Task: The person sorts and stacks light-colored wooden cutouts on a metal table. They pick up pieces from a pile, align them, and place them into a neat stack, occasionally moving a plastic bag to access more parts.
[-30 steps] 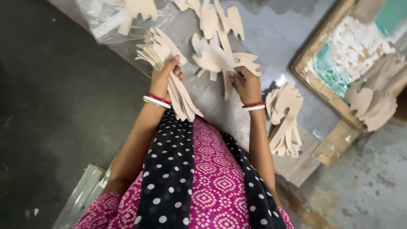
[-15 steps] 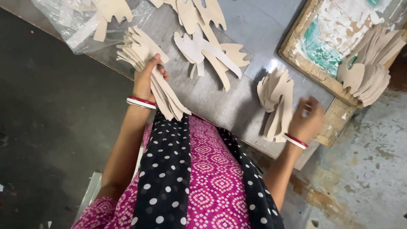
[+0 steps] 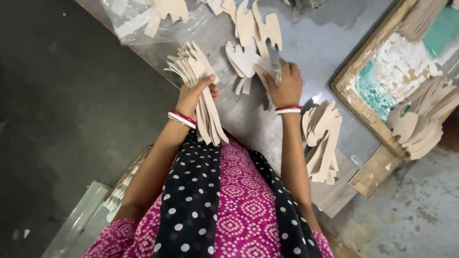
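My left hand (image 3: 195,95) grips a thick stack of flat, pale wooden cut-outs (image 3: 200,91), held upright over the near edge of the grey table (image 3: 325,52). My right hand (image 3: 286,86) rests on loose cut-outs (image 3: 251,55) lying on the table and pinches one of them. A red and white bangle sits on each wrist. A second pile of cut-outs (image 3: 322,141) lies to the right of my right forearm, near the table's edge.
A clear plastic bag with more cut-outs (image 3: 158,16) lies at the table's far left. A wooden-framed board with peeling teal paint (image 3: 387,81) sits at the right, bearing another pile of cut-outs (image 3: 420,122). Dark floor lies left of the table.
My right hand has moved from the pile at the table's right edge back to the loose cut-outs in the middle. My left hand still holds the stack.
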